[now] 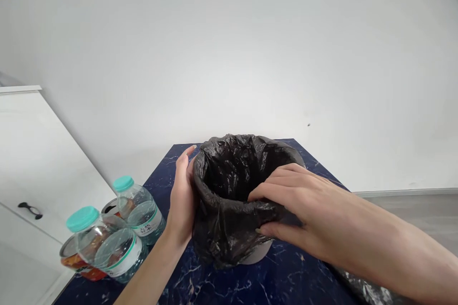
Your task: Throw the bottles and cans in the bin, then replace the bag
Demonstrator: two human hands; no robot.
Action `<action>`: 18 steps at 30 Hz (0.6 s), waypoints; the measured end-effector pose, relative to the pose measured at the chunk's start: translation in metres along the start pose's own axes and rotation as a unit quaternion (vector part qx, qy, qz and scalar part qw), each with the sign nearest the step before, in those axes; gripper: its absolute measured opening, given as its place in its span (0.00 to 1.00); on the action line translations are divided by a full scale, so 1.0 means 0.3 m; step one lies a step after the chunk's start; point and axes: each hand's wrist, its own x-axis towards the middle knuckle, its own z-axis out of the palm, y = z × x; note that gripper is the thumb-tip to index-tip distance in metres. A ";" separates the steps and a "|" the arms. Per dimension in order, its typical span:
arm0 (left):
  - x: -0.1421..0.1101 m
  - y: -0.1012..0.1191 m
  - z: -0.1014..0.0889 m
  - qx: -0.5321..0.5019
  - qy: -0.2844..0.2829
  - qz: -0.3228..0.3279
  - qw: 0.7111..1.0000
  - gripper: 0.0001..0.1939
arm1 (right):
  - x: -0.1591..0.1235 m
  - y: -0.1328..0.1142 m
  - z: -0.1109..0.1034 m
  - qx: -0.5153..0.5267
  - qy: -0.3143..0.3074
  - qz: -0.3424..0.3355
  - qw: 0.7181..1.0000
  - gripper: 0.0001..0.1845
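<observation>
A small white bin [258,253] stands on a dark blue marbled table [286,279], lined with a black plastic bag [229,186] folded over its rim. My left hand [182,200] lies flat against the bin's left side, fingers stretched out and together. My right hand [286,202] reaches across the near rim; its fingers and thumb pinch the bag's folded edge there.
Two clear water bottles with teal caps [138,207] [103,243] stand at the table's left front, with two cans [77,262] [110,208] beside them. A white cabinet with a black handle [30,209] is at the left. A white wall lies behind.
</observation>
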 end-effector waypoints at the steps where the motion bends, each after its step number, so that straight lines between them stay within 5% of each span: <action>1: 0.004 -0.006 0.004 -0.014 -0.009 -0.015 1.000 0.25 | 0.003 -0.008 0.000 0.003 0.000 -0.001 1.000 0.12; 5: 0.015 -0.009 0.016 -0.047 -0.059 -0.048 0.996 0.30 | 0.018 -0.050 -0.008 0.024 -0.009 -0.003 1.000 0.03; 8: 0.021 0.009 0.016 -0.040 -0.068 -0.066 0.995 0.32 | 0.027 -0.075 -0.018 0.041 -0.019 -0.015 0.999 0.07; 13: 0.052 0.089 -0.030 0.009 -0.009 -0.092 0.996 0.32 | 0.037 -0.094 -0.005 0.044 -0.004 -0.039 0.998 0.09; 15: 0.066 0.145 -0.066 0.047 0.007 -0.040 0.998 0.30 | 0.040 -0.103 0.005 0.028 0.012 -0.051 0.998 0.09; 18: 0.067 0.246 -0.124 0.146 -0.002 0.122 0.982 0.27 | 0.041 -0.122 0.015 -0.006 0.036 -0.058 0.998 0.07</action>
